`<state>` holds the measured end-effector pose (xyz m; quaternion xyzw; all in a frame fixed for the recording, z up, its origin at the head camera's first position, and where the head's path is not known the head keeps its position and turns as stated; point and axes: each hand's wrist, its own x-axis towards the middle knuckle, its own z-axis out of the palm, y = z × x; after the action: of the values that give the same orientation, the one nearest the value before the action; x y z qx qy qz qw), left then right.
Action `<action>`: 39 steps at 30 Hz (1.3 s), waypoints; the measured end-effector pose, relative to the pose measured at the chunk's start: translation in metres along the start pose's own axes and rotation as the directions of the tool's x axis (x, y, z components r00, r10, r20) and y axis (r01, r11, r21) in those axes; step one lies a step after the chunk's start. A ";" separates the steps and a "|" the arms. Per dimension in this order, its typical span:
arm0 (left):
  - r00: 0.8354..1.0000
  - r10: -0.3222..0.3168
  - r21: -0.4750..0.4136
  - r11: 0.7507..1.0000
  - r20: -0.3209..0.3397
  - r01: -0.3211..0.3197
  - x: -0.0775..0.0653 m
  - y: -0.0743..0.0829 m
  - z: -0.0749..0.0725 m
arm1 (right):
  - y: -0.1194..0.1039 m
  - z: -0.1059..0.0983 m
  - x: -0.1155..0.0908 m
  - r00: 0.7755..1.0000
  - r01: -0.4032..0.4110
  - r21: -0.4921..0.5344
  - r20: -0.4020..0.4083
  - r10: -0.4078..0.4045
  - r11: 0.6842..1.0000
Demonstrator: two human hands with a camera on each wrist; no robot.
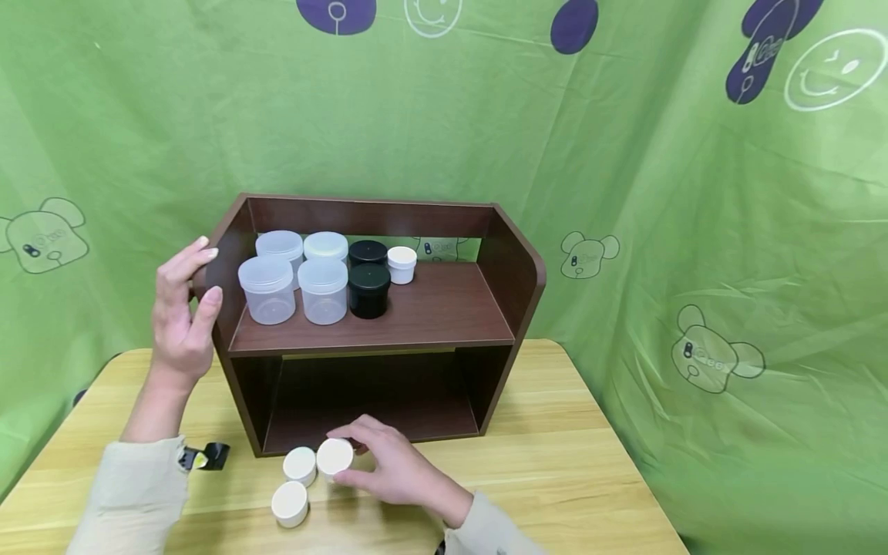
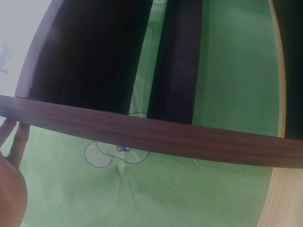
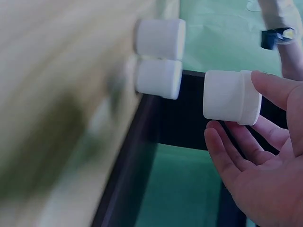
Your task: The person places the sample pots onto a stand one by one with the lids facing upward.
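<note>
My right hand point(image 1: 395, 462) pinches a small white jar point(image 3: 222, 97) by its ribbed lid, thumb on one side and fingers on the other. The right wrist view shows it apart from the tabletop. Two more white jars point(image 1: 300, 465) point(image 1: 289, 504) stand on the table just left of it. My left hand point(image 1: 183, 316) rests at the left side panel point(image 1: 232, 270) of a dark brown two-tier shelf, with extended fingers and thumb touching its edge. Only part of that hand shows in the left wrist view, below the panel point(image 2: 142, 132).
On the upper tier stand several clear tubs point(image 1: 324, 291) with translucent lids, two black jars point(image 1: 369, 291) and one white jar point(image 1: 401, 265). The lower tier point(image 1: 375, 401) opens toward the front. Green cloth point(image 1: 659, 270) hangs behind the wooden table point(image 1: 555, 478).
</note>
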<state>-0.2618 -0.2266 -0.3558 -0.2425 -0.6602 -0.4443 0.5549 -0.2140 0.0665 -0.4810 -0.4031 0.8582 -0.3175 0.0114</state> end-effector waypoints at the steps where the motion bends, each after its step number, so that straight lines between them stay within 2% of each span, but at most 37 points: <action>1: 1.000 0.000 -0.001 1.000 -0.001 0.000 0.000 0.000 0.000 | -0.002 -0.004 0.001 1.000 0.002 -0.002 -0.013 -0.002 1.000; 10: 1.000 -0.003 -0.002 1.000 -0.004 0.003 0.000 0.003 -0.001 | -0.017 -0.037 0.010 0.996 0.011 0.160 -0.092 0.004 0.987; 14: 1.000 -0.005 -0.003 1.000 -0.002 0.005 0.000 0.003 -0.001 | -0.022 -0.051 0.013 0.990 0.033 0.194 -0.140 -0.006 0.981; 20: 1.000 0.000 -0.007 1.000 -0.004 0.000 0.001 0.003 -0.001 | -0.031 -0.071 0.023 0.975 0.114 0.189 -0.212 -0.073 0.975; 25: 1.000 -0.004 -0.004 1.000 0.001 0.004 0.001 0.003 -0.001 | -0.041 -0.091 0.031 0.950 0.183 0.163 -0.283 -0.131 0.970; 31: 1.000 -0.004 -0.007 1.000 -0.005 0.004 0.000 0.004 -0.001 | -0.047 -0.118 0.038 0.913 0.224 0.132 -0.376 -0.160 0.966; 39: 1.000 0.003 -0.017 1.000 -0.004 -0.004 0.001 0.003 0.000 | -0.042 -0.149 0.048 0.866 0.188 0.105 -0.487 -0.115 0.976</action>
<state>-0.2594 -0.2252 -0.3541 -0.2475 -0.6547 -0.4495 0.5550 -0.2589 0.0932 -0.3279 -0.3765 0.7739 -0.4702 -0.1958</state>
